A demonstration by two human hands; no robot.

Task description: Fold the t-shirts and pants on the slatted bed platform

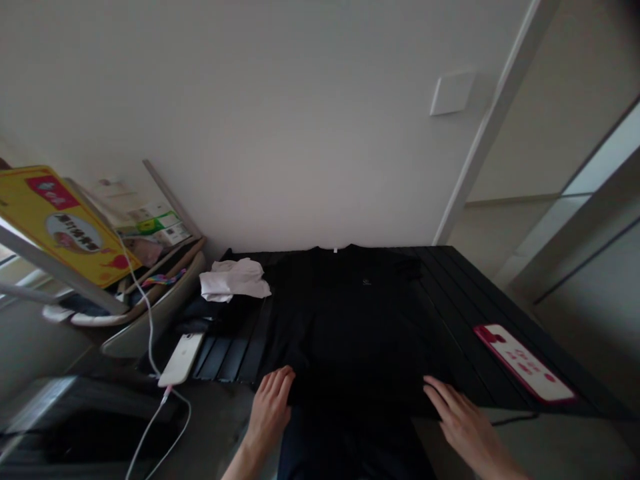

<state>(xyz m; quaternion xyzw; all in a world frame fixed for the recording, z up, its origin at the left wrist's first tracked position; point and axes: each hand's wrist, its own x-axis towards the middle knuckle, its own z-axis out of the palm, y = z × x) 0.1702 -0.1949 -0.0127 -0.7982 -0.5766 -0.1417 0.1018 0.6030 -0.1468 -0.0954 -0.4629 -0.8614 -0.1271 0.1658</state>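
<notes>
A black T-shirt lies spread flat on a black slatted table, its collar toward the wall and its hem hanging over the near edge. My left hand rests at the shirt's lower left edge with the fingers curled onto the cloth. My right hand lies at the lower right edge with its fingers stretched out flat on the fabric and table.
A crumpled white cloth sits at the table's back left. A white power bank with a white cable lies at the left edge. A red and white card lies at the right. A chair piled with boxes stands at the left.
</notes>
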